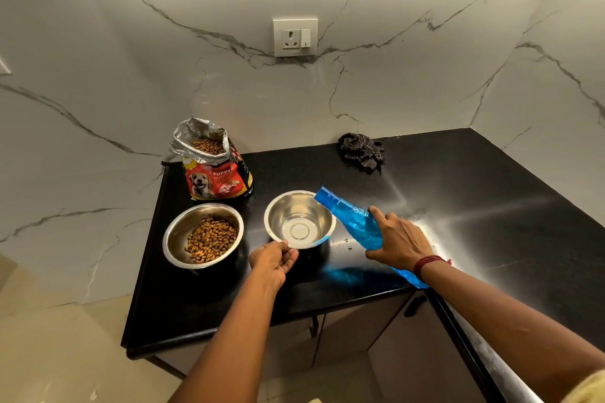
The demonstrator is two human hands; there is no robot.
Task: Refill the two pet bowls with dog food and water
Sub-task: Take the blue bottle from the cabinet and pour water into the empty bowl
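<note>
Two steel bowls stand on the black counter [203, 301]. The left bowl [178, 234] holds brown kibble. The right bowl [299, 217] looks empty; no water shows in it. My left hand [273, 260] pinches the near rim of the right bowl. My right hand [397, 240] grips a blue plastic bottle [352, 221] round its middle. The bottle is tilted, with its mouth over the right rim of that bowl. An open red dog food bag [214, 173] stands upright behind the left bowl, kibble showing at its top.
A dark checked cloth [361, 150] lies crumpled at the back of the counter by the marble wall. A wall socket [294, 38] sits above. The counter's left edge drops to a tiled floor; cabinet doors with dark handles [414, 306] are below the front edge.
</note>
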